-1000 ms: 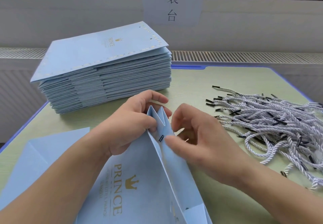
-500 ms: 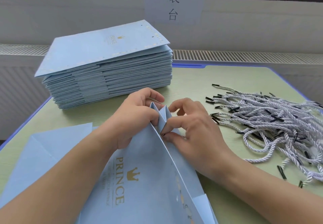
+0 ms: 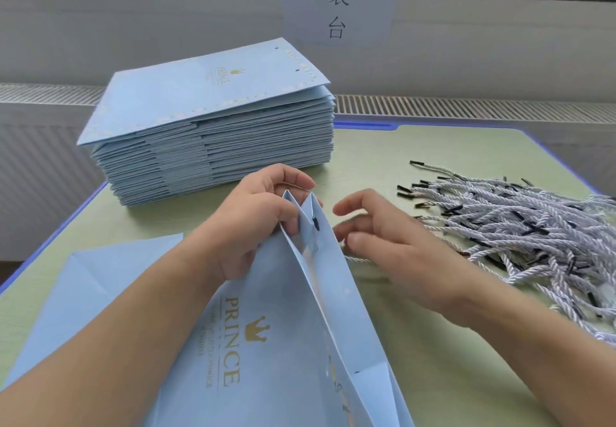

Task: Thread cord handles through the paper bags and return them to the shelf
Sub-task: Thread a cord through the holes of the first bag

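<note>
Setting: green table (image 3: 433, 166) with a blue edge, set against a pale wall bearing a paper sign (image 3: 340, 3).

Head view, bag in hand: 1 light blue paper bag (image 3: 266, 343) lies at the near middle of the table, its gold crown print facing up.

Bag direction: its long axis runs from the viewer toward the wall; the open, folded mouth points away and is lifted off the table.

Left hand: the left hand (image 3: 256, 223) pinches the left fold of the bag's mouth and holds it up.

Right hand: the right hand (image 3: 383, 240) hovers just beside the mouth, fingers loosely spread, gripping nothing I can see.

Cord: 1 black cord tip (image 3: 315, 222) shows at a hole near the mouth, and a white cord (image 3: 360, 260) trails out under the right hand.

Done so far: 1 end looks threaded, judging by that tip.

Left to do: the other holes on this bag, then a tall stack of bags (image 3: 213, 146) at the far left.

Supplies: loose cords (image 3: 533, 236) heaped at the right.

Also present: 1 flat blue sheet (image 3: 96, 280) at the near left.

Shelf: not in view.
</note>
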The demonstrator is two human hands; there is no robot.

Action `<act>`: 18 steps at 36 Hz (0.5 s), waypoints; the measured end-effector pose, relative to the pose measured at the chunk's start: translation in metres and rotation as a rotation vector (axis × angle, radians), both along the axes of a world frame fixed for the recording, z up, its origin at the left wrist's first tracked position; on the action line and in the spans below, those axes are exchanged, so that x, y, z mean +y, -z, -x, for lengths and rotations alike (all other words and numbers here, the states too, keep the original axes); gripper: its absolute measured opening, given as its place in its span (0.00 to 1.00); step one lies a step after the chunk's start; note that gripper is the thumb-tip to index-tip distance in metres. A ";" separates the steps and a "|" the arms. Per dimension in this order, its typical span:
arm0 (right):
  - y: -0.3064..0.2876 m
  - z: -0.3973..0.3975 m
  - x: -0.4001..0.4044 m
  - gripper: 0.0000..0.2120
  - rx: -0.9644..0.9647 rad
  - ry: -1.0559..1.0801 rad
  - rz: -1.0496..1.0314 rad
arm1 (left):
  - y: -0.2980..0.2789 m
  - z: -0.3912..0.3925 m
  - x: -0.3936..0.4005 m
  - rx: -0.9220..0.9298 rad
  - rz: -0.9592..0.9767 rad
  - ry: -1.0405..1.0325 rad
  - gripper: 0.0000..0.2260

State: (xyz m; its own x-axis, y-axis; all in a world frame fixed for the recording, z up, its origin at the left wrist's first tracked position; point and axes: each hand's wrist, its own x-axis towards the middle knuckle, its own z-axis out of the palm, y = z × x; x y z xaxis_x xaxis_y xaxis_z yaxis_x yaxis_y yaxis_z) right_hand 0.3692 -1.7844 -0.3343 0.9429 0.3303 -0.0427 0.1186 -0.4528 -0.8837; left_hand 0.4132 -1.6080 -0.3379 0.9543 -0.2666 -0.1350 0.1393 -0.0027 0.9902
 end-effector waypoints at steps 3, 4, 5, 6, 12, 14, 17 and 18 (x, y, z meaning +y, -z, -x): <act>-0.004 0.001 -0.004 0.16 0.148 -0.142 0.005 | -0.001 0.000 0.000 -0.003 0.014 0.001 0.25; -0.005 0.001 -0.006 0.16 0.156 -0.173 0.018 | -0.001 0.001 0.000 -0.007 0.014 0.001 0.25; -0.006 0.000 -0.008 0.15 0.154 -0.187 0.041 | -0.001 0.001 0.000 -0.011 0.013 0.002 0.25; -0.007 -0.001 -0.011 0.14 0.148 -0.183 0.053 | -0.001 0.001 0.000 -0.014 0.009 0.004 0.25; -0.026 -0.014 -0.046 0.05 0.180 -0.071 -0.115 | -0.001 0.002 -0.002 -0.038 -0.047 -0.001 0.24; -0.031 -0.017 -0.057 0.03 0.179 -0.084 -0.165 | -0.001 0.002 -0.002 -0.044 -0.063 0.011 0.24; -0.040 -0.019 -0.068 0.08 0.107 -0.094 -0.295 | -0.001 0.001 -0.002 -0.044 -0.083 0.039 0.24; -0.044 -0.019 -0.073 0.10 0.069 -0.087 -0.361 | -0.002 0.001 -0.002 -0.044 -0.092 0.046 0.24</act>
State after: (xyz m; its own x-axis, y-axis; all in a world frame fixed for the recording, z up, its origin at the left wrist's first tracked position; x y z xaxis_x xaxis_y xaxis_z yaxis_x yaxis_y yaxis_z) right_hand 0.3882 -1.8577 -0.2900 0.9098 0.4140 0.0291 0.0779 -0.1013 -0.9918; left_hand 0.4120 -1.6095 -0.3362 0.9471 -0.2983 -0.1187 0.0929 -0.0994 0.9907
